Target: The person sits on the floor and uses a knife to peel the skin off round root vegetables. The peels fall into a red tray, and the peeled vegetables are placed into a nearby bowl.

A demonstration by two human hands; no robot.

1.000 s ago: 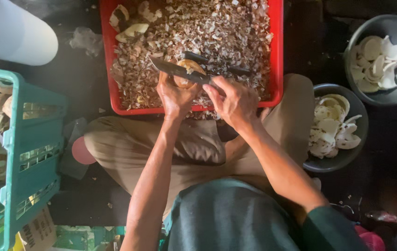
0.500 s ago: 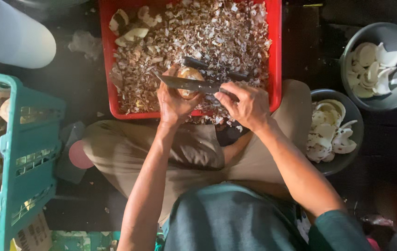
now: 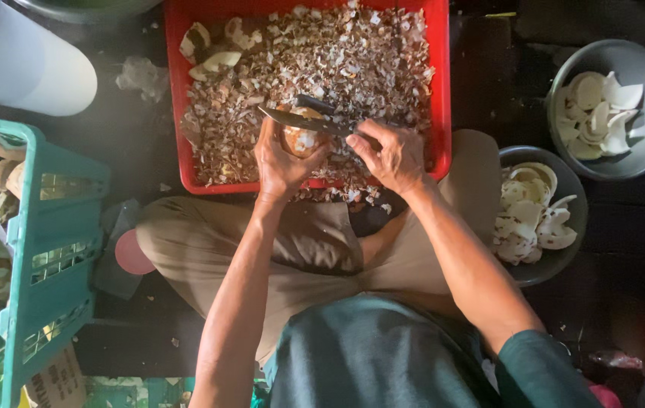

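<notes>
Coconut piece (image 3: 301,140) mostly covered by the left hand (image 3: 281,162) — only a brown and pale patch shows, shape can't be read. Knife (image 3: 303,121): handle buried in the right hand (image 3: 392,155), and the edge's contact with the piece is too small to tell. Red tray (image 3: 443,83) cut by the top edge; near rim partly behind both hands. Teal crate (image 3: 50,249) runs off left and bottom, contents half seen. White cylinder (image 3: 24,64) clipped at the top-left corner. Lower bowl (image 3: 564,257) partly behind the right forearm — its shell pieces blur together.
</notes>
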